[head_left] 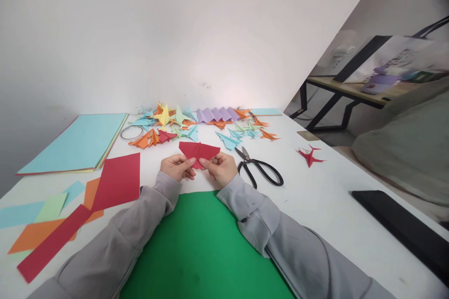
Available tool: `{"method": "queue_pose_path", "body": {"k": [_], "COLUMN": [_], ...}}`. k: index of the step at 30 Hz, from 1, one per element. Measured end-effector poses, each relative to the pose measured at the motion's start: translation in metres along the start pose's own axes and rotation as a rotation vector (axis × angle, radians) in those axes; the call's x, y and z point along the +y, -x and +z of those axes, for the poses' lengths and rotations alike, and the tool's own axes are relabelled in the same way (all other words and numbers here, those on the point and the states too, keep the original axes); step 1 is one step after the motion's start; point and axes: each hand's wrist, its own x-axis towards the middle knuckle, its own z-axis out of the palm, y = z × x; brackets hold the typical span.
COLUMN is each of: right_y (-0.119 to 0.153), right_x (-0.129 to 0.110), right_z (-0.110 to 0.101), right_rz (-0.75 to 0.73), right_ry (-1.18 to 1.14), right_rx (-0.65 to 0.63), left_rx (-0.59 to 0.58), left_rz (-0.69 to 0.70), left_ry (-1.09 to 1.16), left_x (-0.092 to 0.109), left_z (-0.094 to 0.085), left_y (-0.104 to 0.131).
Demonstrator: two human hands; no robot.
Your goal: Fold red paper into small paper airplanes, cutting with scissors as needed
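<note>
In the head view, my left hand [178, 166] and right hand [220, 167] pinch the folded red paper [199, 151] above the white table [315, 210], just beyond a green sheet [206, 247]; folded shapes [164, 119] line the pale wall [196, 32], and a wood-topped desk [345, 88] stands off right

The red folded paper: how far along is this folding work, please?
Done, by their look: the red paper plane at right and the folded paper planes along the back. In hand: the red folded paper, pinched by the left hand and right hand. It is broad, so some shaping probably remains. The stacked sheets lie unfolded; whether they are needed, I cannot tell.
</note>
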Motion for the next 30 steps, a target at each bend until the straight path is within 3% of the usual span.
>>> {"method": "queue_pose_path", "body": {"k": [4, 10, 18, 23, 27, 30], "right_y": [0.001, 0.002, 0.001, -0.002, 0.000, 0.004], "right_x": [0.000, 0.001, 0.000, 0.005, 0.004, -0.001], "right_z": [0.000, 0.000, -0.001, -0.003, -0.003, -0.002], "right_rz": [0.010, -0.022, -0.042, -0.027, -0.047, -0.047], "right_ry": [0.001, -0.025, 0.006, -0.007, 0.024, 0.098], "right_rx": [-0.044, -0.087, 0.009, -0.013, -0.019, -0.105], "left_rx": [0.006, -0.068, -0.036, -0.068, 0.012, 0.122], "left_rz": [0.023, -0.054, -0.020, 0.022, 0.019, -0.014], "left_ry": [-0.049, -0.047, -0.045, -0.078, -0.049, 0.007], "left_x": [-0.002, 0.002, 0.003, 0.001, 0.005, 0.009], "left_z": [-0.001, -0.003, 0.003, 0.001, 0.002, 0.001], "left_y": [-0.002, -0.002, 0.001, 0.000, 0.001, 0.000]}}
